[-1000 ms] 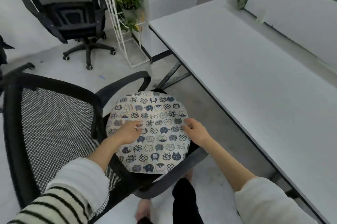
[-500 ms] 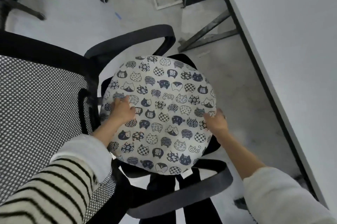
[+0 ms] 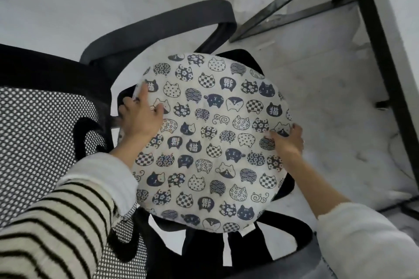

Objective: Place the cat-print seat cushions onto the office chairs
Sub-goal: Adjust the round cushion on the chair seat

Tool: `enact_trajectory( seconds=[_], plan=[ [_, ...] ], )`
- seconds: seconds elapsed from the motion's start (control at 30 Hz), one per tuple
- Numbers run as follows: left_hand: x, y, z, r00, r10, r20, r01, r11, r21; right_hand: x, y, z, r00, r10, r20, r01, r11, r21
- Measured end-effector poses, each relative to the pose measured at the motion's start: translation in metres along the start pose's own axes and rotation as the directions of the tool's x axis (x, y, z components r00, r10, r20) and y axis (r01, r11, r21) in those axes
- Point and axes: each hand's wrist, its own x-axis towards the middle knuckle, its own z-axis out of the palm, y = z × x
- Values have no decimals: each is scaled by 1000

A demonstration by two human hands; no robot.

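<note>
Both hands on the round cushion, which lies on the chair seat.

The left hand (image 3: 141, 117) lies on the cushion (image 3: 208, 142) near its left edge, fingers fairly straight and spread, the outer ones reaching over the rim toward the backrest; it holds nothing closed. The right hand (image 3: 286, 139) takes the cushion's right edge, thumb on top and fingers curled round the rim. The cushion is white with dark blue cat faces, lies flat, and covers nearly all of the seat (image 3: 240, 57), whose black edge shows only at the far side and at the right. White ties hang from its near edge. The mesh backrest (image 3: 43, 142) stands just left of it; an armrest (image 3: 158, 26) curves past the far side and another (image 3: 283, 262) past the near side. Bare floor (image 3: 328, 108) lies to the right, as far as the desk frame (image 3: 381, 35).
</note>
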Motion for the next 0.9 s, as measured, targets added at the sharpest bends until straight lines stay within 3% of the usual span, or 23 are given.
enact_trajectory(
  seconds=[0.1,0.2,0.4,0.5,0.6,0.73,0.9],
  plan=[
    [-20,9,-11,997,64,-39,-61,995,75,-16,-12,-4,999,9,-37,-8,1000,17],
    [-41,11,-20,996,78,-44,-75,994,85,-31,-27,-9,994,-92,-59,90,995,-29],
    [-75,4,-28,995,-62,77,70,992,-108,-54,-82,-24,944,-329,-24,313,917,-247],
    [-82,-1,-18,982,-123,145,149,970,-190,-41,-97,-24,906,-418,72,419,857,-301],
    [-76,-10,-7,972,-172,162,203,960,-194,-28,-91,-23,911,-392,131,413,863,-291],
    [-67,-16,-3,966,-196,169,228,953,-198,-17,-76,-24,953,-291,90,304,908,-286],
    [-74,-16,-9,971,-206,120,218,970,-104,-12,-69,-17,949,-299,97,313,929,-199]
  ],
)
